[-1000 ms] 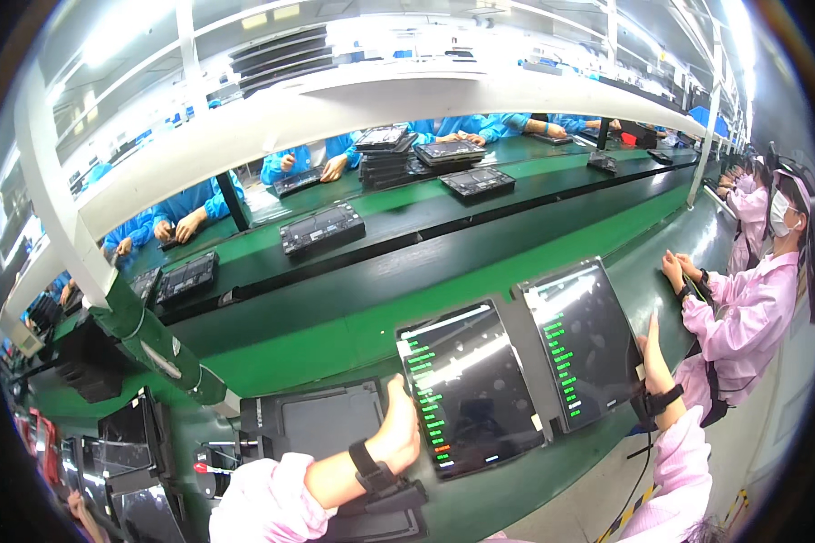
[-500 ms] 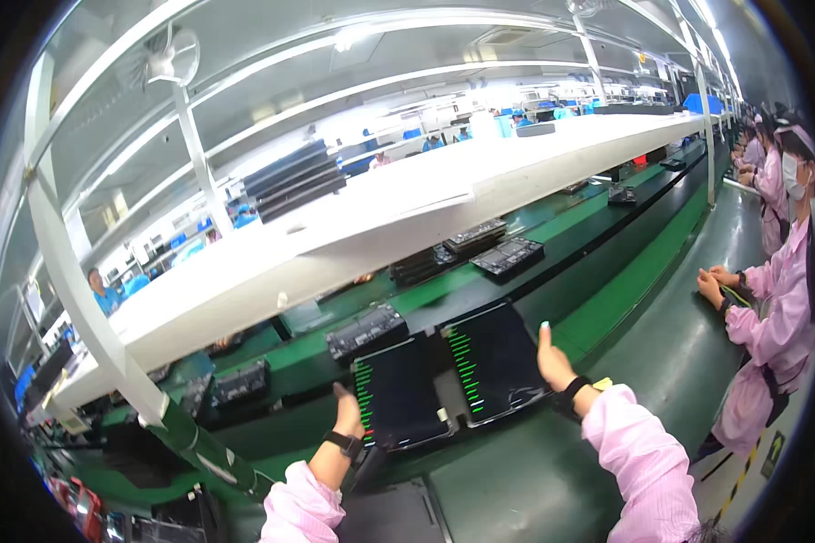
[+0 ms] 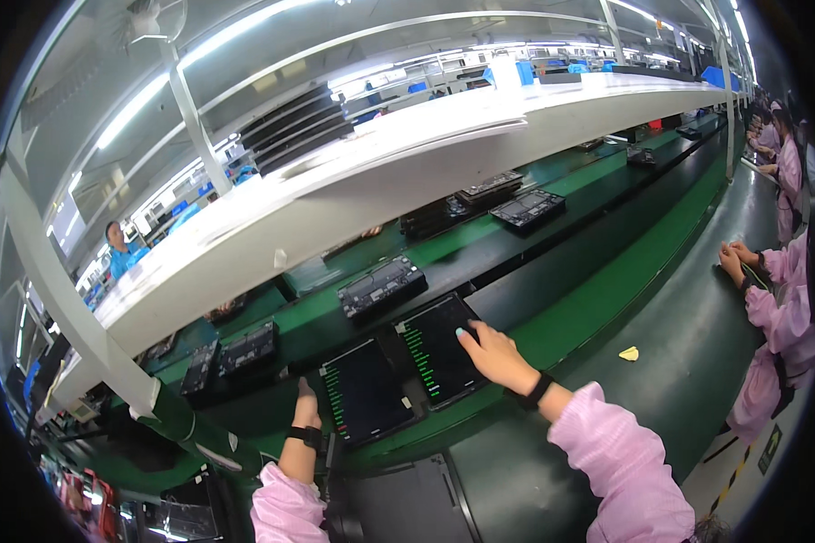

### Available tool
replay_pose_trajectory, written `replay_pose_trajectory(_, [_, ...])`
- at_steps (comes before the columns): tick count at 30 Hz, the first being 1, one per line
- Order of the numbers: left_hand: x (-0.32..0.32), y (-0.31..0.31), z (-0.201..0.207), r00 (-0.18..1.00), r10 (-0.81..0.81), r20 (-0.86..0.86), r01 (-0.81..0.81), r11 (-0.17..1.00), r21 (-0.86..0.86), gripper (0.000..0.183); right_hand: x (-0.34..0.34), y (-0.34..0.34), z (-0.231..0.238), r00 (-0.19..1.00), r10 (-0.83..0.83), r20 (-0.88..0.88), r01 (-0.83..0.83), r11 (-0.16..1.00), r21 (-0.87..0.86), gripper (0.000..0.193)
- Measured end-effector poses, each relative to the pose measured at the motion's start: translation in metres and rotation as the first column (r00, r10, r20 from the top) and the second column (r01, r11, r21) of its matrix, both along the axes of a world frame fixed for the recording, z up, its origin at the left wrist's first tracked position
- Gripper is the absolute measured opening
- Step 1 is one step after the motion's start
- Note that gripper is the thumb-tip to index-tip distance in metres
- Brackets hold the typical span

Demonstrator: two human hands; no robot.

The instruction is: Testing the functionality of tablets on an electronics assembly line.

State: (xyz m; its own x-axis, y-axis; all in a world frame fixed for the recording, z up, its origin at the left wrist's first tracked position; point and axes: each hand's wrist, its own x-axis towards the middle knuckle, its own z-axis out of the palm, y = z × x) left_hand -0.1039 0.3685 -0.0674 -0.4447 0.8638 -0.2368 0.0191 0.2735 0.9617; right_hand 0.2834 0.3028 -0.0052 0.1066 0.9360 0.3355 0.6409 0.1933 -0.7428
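Note:
Two dark display panels lie side by side on a black tray (image 3: 391,347), each lit with a column of green bars. The left panel (image 3: 366,394) and the right panel (image 3: 448,348) rest flat over the green bench's far edge. At the tray's left edge, my left hand (image 3: 307,405) is closed, its fingers mostly hidden beneath. My right hand (image 3: 500,356) grips the right edge, its thumb and a finger reaching over the right panel's border. Nearer to me, a flat dark-grey panel (image 3: 407,502) lies on the bench.
Opened black electronic units (image 3: 382,286) line the conveyor (image 3: 588,237) beyond, several further off. A white shelf (image 3: 353,185) overhangs it, with a white post (image 3: 81,317) at left. A yellow scrap (image 3: 629,354) lies right on the bench. A person in pink (image 3: 774,308) works at far right.
The tray with both panels has moved left relative to the view. My right hand has shifted from an upright thumb to lying over the right panel's edge. The yellow scrap is now fully visible.

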Motion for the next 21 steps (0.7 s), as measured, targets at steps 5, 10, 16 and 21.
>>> replay_pose_trajectory(5, [0.040, -0.051, 0.049, 0.958, -0.255, -0.132, 0.279, 0.936, 0.213, 0.037, 0.018, -0.127, 0.043, 0.943, 0.299, -0.148, -0.312, 0.948, -0.071, 0.047])
replay_pose_trajectory(10, [0.098, -0.202, 0.141, 0.848, -0.528, -0.036, 0.476, 0.732, 0.487, 0.027, 0.025, -0.200, 0.003, 0.710, 0.317, -0.629, -0.528, 0.830, -0.178, 0.041])
replay_pose_trajectory(16, [0.091, -0.351, 0.199, 0.552, -0.778, -0.300, 0.744, 0.297, 0.598, 0.030, -0.008, -0.245, 0.029, 0.334, 0.547, -0.768, -0.910, 0.399, -0.111, 0.047])
replay_pose_trajectory(21, [0.053, -0.397, 0.200, -0.039, -0.723, -0.690, 0.675, -0.528, 0.515, 0.022, -0.010, -0.213, -0.020, -0.418, 0.115, -0.901, -0.876, 0.209, 0.434, 0.056])
